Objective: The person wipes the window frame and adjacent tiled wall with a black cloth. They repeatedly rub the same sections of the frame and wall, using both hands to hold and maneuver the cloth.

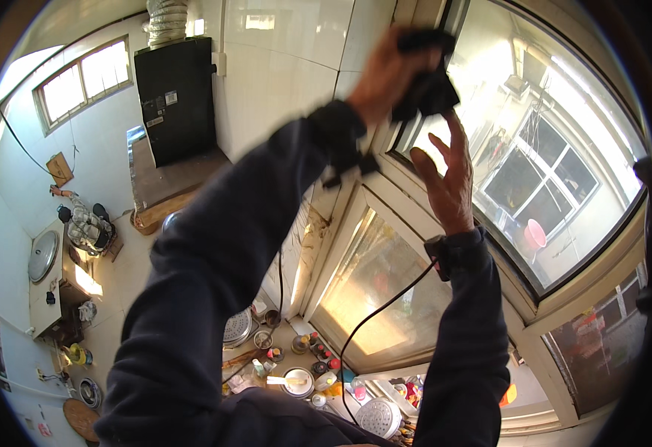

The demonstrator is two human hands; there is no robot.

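Raised to the frame's edge, my left hand (381, 78) grips a dark cloth (423, 89) bunched around its fingers; motion blurs both. The cloth hangs in front of the left side of a framed window pane (532, 145). Below it, my right hand (453, 184) is lifted with fingers apart and nothing in it. Its index fingertip reaches the cloth's lower corner, and whether they touch is unclear. A black strap with a device (440, 257) is around my right wrist, and a black cable runs down from it. Another dark strap (340, 131) wraps my left wrist.
Below the lower glazed panel (370, 285), a cluttered counter holds several bottles (320, 352), a bowl with chopsticks (297, 383) and a perforated metal steamer (379, 416). At far left a person (88, 229) sits beside a stove unit with a round lid (44, 256). A black panel (175, 100) stands behind.
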